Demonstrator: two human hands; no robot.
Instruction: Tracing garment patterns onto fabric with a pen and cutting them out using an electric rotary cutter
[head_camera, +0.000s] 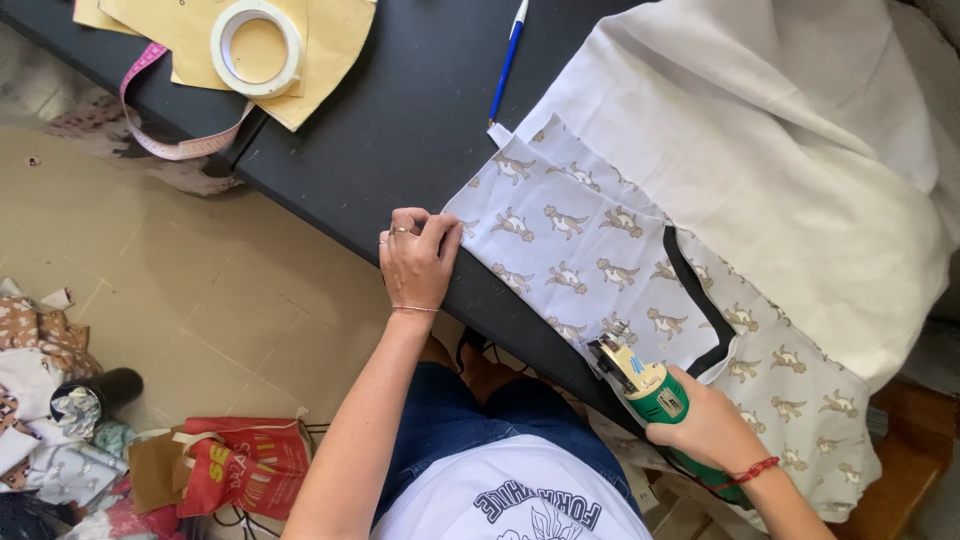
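On black table, dinosaur-print fabric (590, 260), partly cut, lies flat.

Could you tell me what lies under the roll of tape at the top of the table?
The roll of tape rests on yellow paper sheets lying on the black table. A pink measuring tape runs beneath the sheets' edge; what else they cover is hidden.

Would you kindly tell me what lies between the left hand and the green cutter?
In the head view, only the dinosaur-print fabric on the black table lies between the left hand and the green cutter.
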